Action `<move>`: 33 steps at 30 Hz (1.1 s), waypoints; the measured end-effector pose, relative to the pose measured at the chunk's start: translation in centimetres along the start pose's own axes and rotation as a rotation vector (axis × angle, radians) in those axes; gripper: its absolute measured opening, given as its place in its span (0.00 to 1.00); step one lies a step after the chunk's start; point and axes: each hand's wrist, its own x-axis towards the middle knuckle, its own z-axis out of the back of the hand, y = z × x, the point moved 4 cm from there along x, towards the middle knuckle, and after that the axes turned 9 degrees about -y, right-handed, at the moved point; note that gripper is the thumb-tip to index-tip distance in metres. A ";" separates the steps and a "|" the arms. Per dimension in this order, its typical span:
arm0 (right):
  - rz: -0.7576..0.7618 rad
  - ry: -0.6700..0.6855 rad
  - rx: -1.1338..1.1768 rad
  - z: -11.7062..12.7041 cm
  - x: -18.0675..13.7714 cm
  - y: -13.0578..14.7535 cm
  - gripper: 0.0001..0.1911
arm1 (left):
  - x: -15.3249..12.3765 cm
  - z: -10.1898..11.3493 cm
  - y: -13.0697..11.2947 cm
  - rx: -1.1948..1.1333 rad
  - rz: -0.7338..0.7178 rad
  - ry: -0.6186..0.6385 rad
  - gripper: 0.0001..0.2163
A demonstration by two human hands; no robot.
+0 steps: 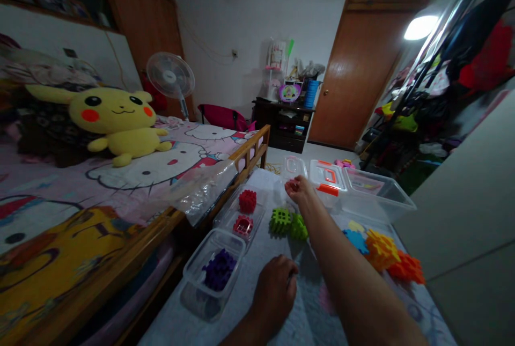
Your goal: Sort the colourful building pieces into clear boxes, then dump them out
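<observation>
My right hand (298,189) reaches forward over the mat with its fingers curled around something small and reddish that I cannot make out, close to a clear box with an orange-handled lid (328,179). My left hand (276,291) rests on the mat as a loose fist, its fingers closed. Green interlocking blocks (287,222) lie between the two hands. A long clear tray (257,207) holds two red blocks (247,201). A nearer clear tub (193,273) holds purple blocks (219,269).
Orange, yellow and blue blocks (382,252) lie at the right of the pale mat (225,319). A large clear bin (380,196) stands at the back right. A bed with a yellow plush toy (115,120) runs along the left, its wooden rail (241,158) beside the trays.
</observation>
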 end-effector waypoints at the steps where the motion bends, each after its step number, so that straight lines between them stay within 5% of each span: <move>1: -0.002 0.007 -0.009 0.2 -1.1 0.4 0.15 | 0.1 0.0 -0.1 0.004 -0.004 0.003 0.11; 5: 0.013 0.057 -0.025 3.0 -6.5 2.1 0.06 | 0.4 0.2 -0.4 -0.044 -0.009 0.021 0.07; 10: 0.184 0.202 -0.133 10.7 -13.2 3.5 0.06 | 0.4 1.3 -0.3 -0.285 0.078 -0.049 0.15; 18: 0.143 0.144 -0.328 22.8 -15.1 -1.8 0.08 | -0.3 2.2 0.0 -0.671 0.266 -0.176 0.20; 23: 0.184 0.152 -0.365 24.0 -13.9 -5.2 0.11 | 0.0 2.4 0.0 -0.630 0.208 -0.111 0.16; 33: 0.416 0.155 -0.495 23.5 -14.6 -5.5 0.16 | 0.0 2.3 1.3 -0.575 0.214 0.016 0.17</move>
